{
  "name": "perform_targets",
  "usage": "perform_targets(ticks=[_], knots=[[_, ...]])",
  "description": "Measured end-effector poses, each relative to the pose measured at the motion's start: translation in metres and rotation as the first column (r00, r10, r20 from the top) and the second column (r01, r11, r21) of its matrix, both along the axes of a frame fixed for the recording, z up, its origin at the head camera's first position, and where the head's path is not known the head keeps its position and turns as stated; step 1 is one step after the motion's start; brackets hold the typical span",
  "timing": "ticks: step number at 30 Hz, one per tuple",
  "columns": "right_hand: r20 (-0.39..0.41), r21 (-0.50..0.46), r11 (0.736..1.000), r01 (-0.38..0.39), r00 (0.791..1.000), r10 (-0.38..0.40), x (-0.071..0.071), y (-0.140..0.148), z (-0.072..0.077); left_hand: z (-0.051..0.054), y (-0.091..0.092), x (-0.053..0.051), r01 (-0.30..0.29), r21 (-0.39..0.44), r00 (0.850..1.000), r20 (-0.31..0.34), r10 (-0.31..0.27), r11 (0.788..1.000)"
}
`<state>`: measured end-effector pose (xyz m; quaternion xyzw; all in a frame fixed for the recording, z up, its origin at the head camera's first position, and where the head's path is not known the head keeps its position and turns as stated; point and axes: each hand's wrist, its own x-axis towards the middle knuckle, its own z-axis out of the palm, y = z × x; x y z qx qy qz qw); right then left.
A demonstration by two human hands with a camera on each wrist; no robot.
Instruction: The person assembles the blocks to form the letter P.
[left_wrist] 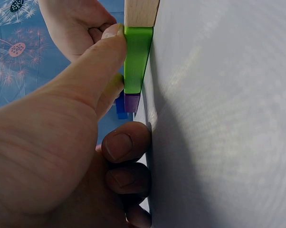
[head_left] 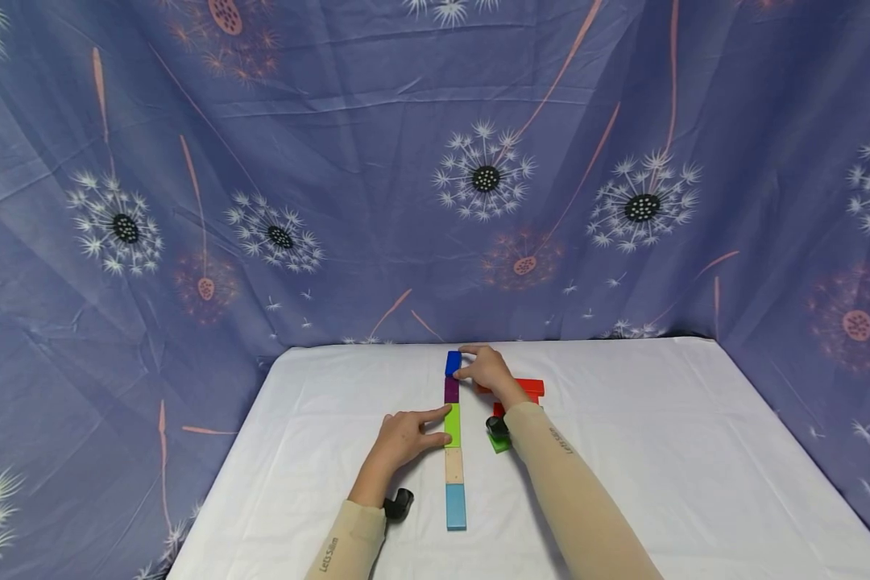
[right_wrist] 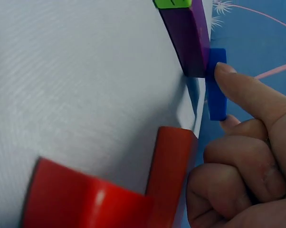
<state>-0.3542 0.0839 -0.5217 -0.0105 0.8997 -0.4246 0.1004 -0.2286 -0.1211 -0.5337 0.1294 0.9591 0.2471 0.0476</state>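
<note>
A straight row of wooden blocks runs away from me in the head view: light blue [head_left: 456,507], plain wood [head_left: 453,466], light green [head_left: 453,427], purple [head_left: 452,391]. At the far end, my right hand [head_left: 487,368] pinches a dark blue block [head_left: 453,363] between thumb and index finger; whether it touches the table is unclear. My left hand [head_left: 403,437] touches the light green block's left side with thumb and index finger extended. In the left wrist view its other fingers [left_wrist: 126,145] are curled beside the row, against the table.
Red blocks [head_left: 530,387] and a green block [head_left: 500,443] lie right of the row, partly hidden by the right forearm. White cloth covers the table [head_left: 645,467]. A patterned blue curtain [head_left: 377,201] hangs behind it.
</note>
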Motion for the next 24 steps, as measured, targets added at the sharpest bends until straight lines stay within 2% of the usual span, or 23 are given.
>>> perform_targets(ticks=[4, 10, 15, 19, 24], knots=[[0.01, 0.022, 1.0, -0.005, 1.0, 0.004, -0.001, -0.001, 0.001, 0.001, 0.001, 0.0, 0.001, 0.001, 1.0, -0.001, -0.001, 1.0], [0.05, 0.054, 0.996, -0.068, 0.997, 0.066, 0.001, 0.0, 0.004, 0.001, 0.001, 0.001, 0.01, -0.001, 1.0, -0.007, -0.01, 1.0], [0.078, 0.051, 0.995, -0.088, 0.993, 0.084, 0.001, 0.001, 0.006, 0.001, 0.0, 0.001, 0.015, -0.003, 1.0, -0.008, -0.016, 1.0], [0.068, 0.042, 0.995, -0.096, 0.993, 0.093, 0.001, 0.003, 0.005, 0.001, 0.0, 0.0, 0.019, -0.009, 1.0, -0.012, -0.019, 1.0], [0.016, -0.034, 0.995, -0.092, 0.996, 0.092, 0.005, 0.018, 0.002, -0.001, 0.0, -0.002, 0.011, -0.025, 1.0, -0.008, -0.011, 1.0]])
